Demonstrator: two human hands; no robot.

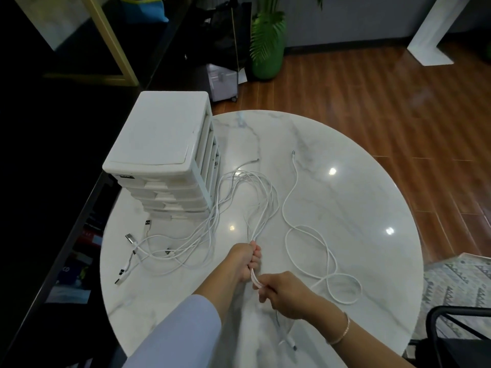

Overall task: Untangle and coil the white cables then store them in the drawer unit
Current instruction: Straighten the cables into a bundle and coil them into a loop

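A tangle of white cables point(212, 229) spreads over the round marble table point(345, 197), with several USB plugs fanned out at the left. My left hand point(245, 260) grips a bundle of these strands near the table's middle. Just below it, my right hand point(281, 292) pinches the same strands, and a cable end hangs beneath it toward the table's front edge. One separate white cable point(292, 227) lies in loose loops to the right, its plug pointing away. The white drawer unit point(164, 144) stands at the table's left rear, all its drawers closed.
A dark counter edge point(66, 235) runs along the table's left side. A black chair point(457, 333) stands at the lower right over a patterned rug. Wooden floor, a green potted plant point(267, 43) and a small wheeled box lie beyond the table.
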